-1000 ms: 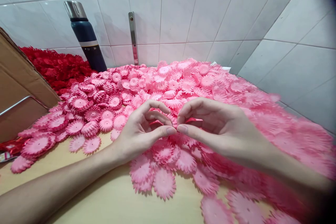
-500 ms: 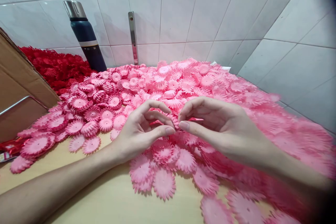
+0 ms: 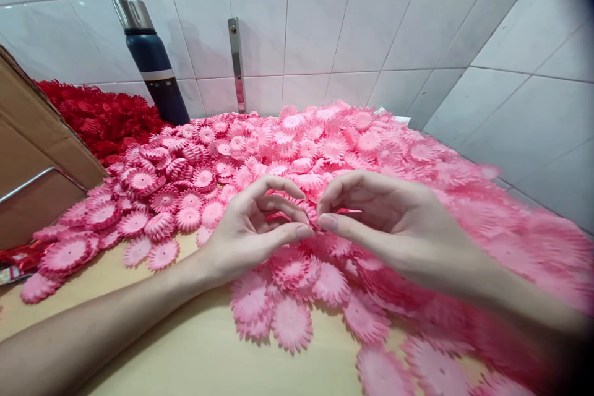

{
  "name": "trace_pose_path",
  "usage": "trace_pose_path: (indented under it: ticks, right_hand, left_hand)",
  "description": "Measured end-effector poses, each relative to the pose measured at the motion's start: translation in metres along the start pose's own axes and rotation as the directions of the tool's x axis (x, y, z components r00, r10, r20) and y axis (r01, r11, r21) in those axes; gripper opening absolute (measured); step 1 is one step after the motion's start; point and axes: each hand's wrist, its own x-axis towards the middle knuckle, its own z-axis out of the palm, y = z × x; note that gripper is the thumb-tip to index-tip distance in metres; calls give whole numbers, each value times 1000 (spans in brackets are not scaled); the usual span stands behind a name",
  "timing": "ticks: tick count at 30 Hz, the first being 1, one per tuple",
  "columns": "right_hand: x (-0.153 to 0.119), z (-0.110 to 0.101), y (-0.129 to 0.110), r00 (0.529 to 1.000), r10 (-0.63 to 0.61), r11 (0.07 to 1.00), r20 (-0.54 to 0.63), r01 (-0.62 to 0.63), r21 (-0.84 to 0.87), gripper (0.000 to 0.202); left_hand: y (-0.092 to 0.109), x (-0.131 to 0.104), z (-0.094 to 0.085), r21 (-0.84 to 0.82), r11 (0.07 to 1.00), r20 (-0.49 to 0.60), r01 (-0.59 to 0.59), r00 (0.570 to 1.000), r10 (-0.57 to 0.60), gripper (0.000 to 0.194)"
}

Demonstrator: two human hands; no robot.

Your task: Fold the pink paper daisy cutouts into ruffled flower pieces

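Observation:
In the head view, my left hand and my right hand face each other over a heap of pink scalloped flower discs. The fingers of both are curled, thumbs opposite fingertips, in a loose pinch. Between the two sets of fingertips shows a bit of pink flower disc. Its outline blends into the heap behind, and the fingers cover much of it. Below the hands, a single flat disc lies on the pale wooden table.
A dark blue bottle with a steel cap stands at the back left, beside a pile of red flower pieces. A cardboard box borders the left. Behind are a white tiled wall and a metal bracket.
Both hands keep nearly the same pose close together. The whole view has shifted very slightly, and the fingertips have moved only a little.

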Motion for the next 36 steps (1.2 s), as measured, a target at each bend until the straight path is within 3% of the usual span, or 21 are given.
trace_pose_path:
  ticks: [23,31,36]
  right_hand:
    - [0,-3,3,1000,13,1000,-19,-13,25,13]
    - [1,0,1,1000,0,1000,19,0,24,14]
    - [0,0,2,1000,21,999,0,-21,28,17]
  left_hand:
    - [0,3,-1,-78,997,41,25,999,-22,25]
    - [5,0,3,-56,991,-64,120,990,-123,35]
    - [3,1,3,-49,995,-44,86,995,-88,35]
